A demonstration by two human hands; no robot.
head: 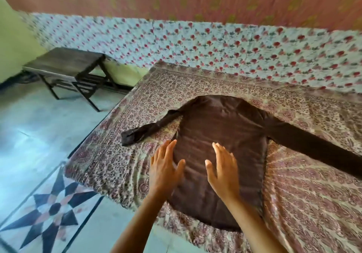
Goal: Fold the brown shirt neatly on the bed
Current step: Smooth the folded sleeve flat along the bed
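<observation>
The brown shirt (221,127) lies spread flat on the bed (121,162), which has a patterned cover. Its body runs from the near edge toward the far side. One sleeve (148,130) stretches to the left and the other sleeve (313,147) to the right. My left hand (165,167) rests open at the shirt's left edge, fingers apart and pointing away from me. My right hand (222,169) lies open on the middle of the shirt's body. Neither hand grips the fabric.
A floral sheet (215,47) covers the far side against the wall. A dark wooden bench (64,64) stands on the floor at the left. The tiled floor (45,203) with a star pattern lies beside the bed's left edge.
</observation>
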